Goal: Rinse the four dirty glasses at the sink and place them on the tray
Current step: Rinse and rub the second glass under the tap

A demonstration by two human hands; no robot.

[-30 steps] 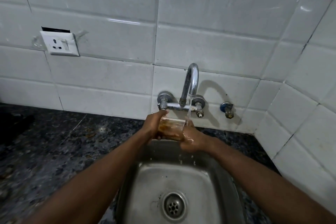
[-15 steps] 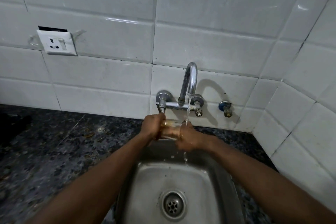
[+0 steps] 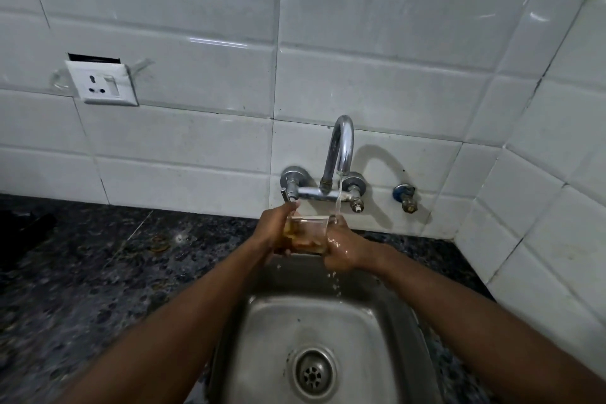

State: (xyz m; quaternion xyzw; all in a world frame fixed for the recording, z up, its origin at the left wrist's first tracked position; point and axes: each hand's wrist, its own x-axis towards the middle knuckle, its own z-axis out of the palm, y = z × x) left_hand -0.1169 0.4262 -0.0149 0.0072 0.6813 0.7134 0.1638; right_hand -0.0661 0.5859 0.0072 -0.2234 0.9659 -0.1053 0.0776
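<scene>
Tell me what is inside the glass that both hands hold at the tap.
Inside the glass a brownish tint shows, liquid or residue, I cannot tell which. The left hand and the right hand wrap its sides and base, so the bottom is hidden.

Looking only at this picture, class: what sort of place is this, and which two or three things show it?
Probably a home kitchen: a steel sink set in a dark stone counter, a wall tap running onto a dirty glass, and white tiles behind.
</scene>
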